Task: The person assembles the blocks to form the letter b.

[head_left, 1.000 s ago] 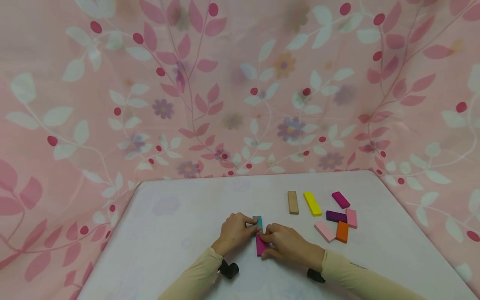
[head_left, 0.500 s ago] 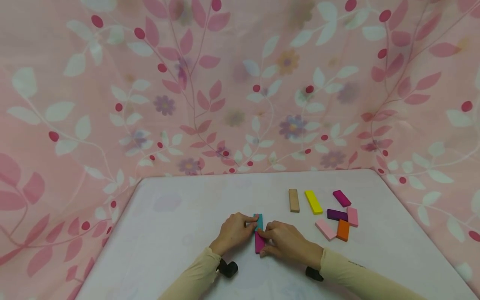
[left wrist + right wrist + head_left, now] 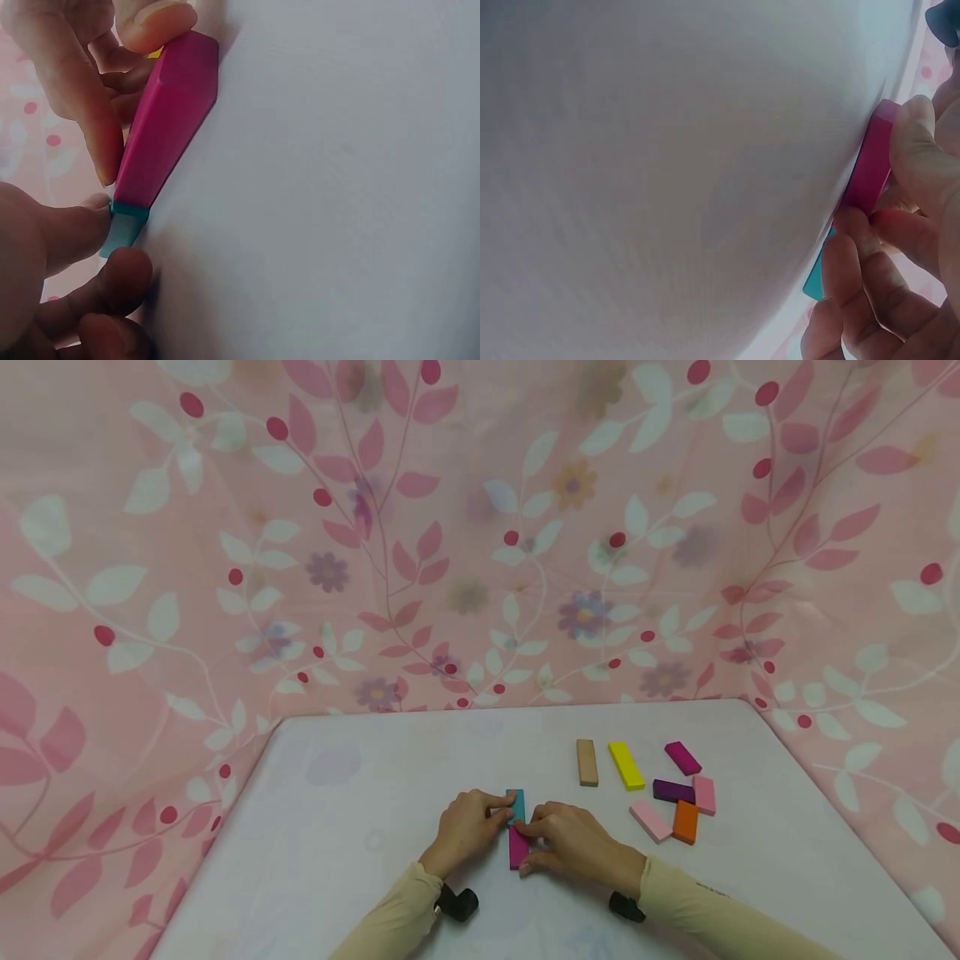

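Observation:
A teal block (image 3: 516,807) and a magenta block (image 3: 518,848) lie end to end in a line on the white table. My left hand (image 3: 465,831) pinches the teal block between thumb and finger. My right hand (image 3: 581,846) grips the magenta block, thumb at its near end and a finger by the joint. Seen from the left wrist, the magenta block (image 3: 165,124) meets the teal block (image 3: 124,229), whose sides the left fingers partly cover. In the right wrist view, fingers hide much of the teal block (image 3: 815,279), while the magenta block (image 3: 871,161) shows beside a thumb.
To the right lie a tan block (image 3: 587,762), a yellow block (image 3: 626,766), another magenta block (image 3: 682,758), a purple block (image 3: 673,791), an orange block (image 3: 685,822) and two pink blocks, one upright in view (image 3: 703,795), one slanted (image 3: 650,821). Floral cloth (image 3: 480,568) hangs behind.
The magenta block has shifted slightly left, more in line with the teal block, with my right hand moving along. My left hand stays nearly still on the teal block.

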Demonstrator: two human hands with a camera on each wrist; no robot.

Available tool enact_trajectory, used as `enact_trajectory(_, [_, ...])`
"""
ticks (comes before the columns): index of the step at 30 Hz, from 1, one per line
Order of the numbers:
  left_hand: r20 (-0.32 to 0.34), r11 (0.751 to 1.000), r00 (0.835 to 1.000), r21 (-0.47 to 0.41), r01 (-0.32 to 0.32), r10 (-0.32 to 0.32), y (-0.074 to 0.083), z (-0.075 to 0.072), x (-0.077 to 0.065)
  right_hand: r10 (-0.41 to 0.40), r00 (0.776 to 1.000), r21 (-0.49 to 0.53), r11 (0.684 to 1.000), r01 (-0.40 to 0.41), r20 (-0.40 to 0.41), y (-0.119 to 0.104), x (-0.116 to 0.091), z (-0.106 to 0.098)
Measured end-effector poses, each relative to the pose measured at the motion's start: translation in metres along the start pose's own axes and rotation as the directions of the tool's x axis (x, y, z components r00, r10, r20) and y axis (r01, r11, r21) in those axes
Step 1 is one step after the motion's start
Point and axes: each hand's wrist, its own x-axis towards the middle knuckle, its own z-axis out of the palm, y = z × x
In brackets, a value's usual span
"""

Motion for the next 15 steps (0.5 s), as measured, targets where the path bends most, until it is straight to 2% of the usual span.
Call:
enact_trajectory(10, [-0.032,1.000,0.999,0.010,0.017,-0.016,0.0011,0.0032,-0.0019,-0.023,1.000,0.028,0.999,0.023,-0.001,0.0021,-0.0003,0.0015])
enact_trajectory(15, [-0.054,0.999,0.998,0.034,-0.032,0.034,0.0028,0.0039,-0.0053,-0.024,1.000,0.019,1.000,0.024,0.012,0.0045,-0.0011,-0.0019])
